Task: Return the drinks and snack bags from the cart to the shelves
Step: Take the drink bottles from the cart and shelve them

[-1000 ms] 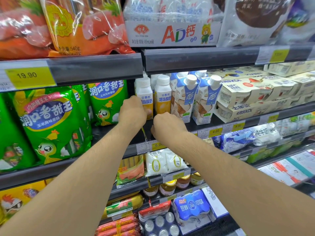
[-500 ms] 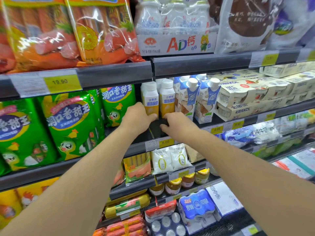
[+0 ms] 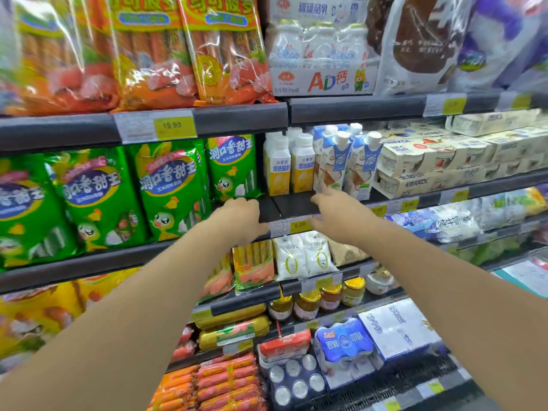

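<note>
A: Shelf (image 3: 293,206) contents?
B: Two yellow plastic drink bottles (image 3: 290,170), white caps, beside blue-white gable cartons (image 3: 347,164); glossy green snack bags (image 3: 172,191) to the left.
A: Grips?
B: Left hand (image 3: 240,216) curled, empty, at shelf edge. Right hand (image 3: 338,213) fingers spread, empty, near cartons.

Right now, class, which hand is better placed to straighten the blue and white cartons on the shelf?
Right. The right hand is open, fingers beside the blue and white cartons; the left hand sits further left, below the yellow bottles.
</note>
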### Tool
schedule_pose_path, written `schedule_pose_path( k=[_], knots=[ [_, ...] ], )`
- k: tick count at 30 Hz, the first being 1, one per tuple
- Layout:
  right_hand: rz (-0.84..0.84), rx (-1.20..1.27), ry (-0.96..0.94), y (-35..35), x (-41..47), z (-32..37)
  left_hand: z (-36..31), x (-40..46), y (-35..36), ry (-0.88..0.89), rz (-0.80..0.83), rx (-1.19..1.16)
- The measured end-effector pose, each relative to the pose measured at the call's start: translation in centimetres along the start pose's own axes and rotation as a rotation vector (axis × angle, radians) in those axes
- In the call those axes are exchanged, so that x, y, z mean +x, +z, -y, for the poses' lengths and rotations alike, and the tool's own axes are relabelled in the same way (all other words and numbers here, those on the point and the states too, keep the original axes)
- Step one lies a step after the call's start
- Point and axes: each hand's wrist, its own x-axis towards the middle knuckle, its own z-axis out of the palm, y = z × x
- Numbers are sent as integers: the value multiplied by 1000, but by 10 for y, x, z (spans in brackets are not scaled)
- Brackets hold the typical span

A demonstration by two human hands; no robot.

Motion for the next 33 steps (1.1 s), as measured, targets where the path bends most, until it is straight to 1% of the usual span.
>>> schedule_pose_path(
  k=[7,10,12,16,21,25,29,33],
  knots=[
    [9,-43,-90,8,-50,-5,-5,-62,18,-82,-81,10],
    [43,-95,-146,18,-73,-8,-9,-94,33,-161,-58,16],
    [33,-109,-206,27,-88,-3,-8,-121,43,-212,-41,22],
    [31,-71,-329,39,-110,35,12,-185,62,-318,-9,27],
    [43,-76,-521,49,-131,121,72,-270,76,-499,-2,10],
    [44,-89,-651,59,-148,211,133,-344,96,-646,34,-86],
    [55,-124,-819,77,-170,319,204,-430,122,-791,60,-140],
    [105,-96,-972,97,-205,445,283,-529,143,-915,82,-166]
  ],
)
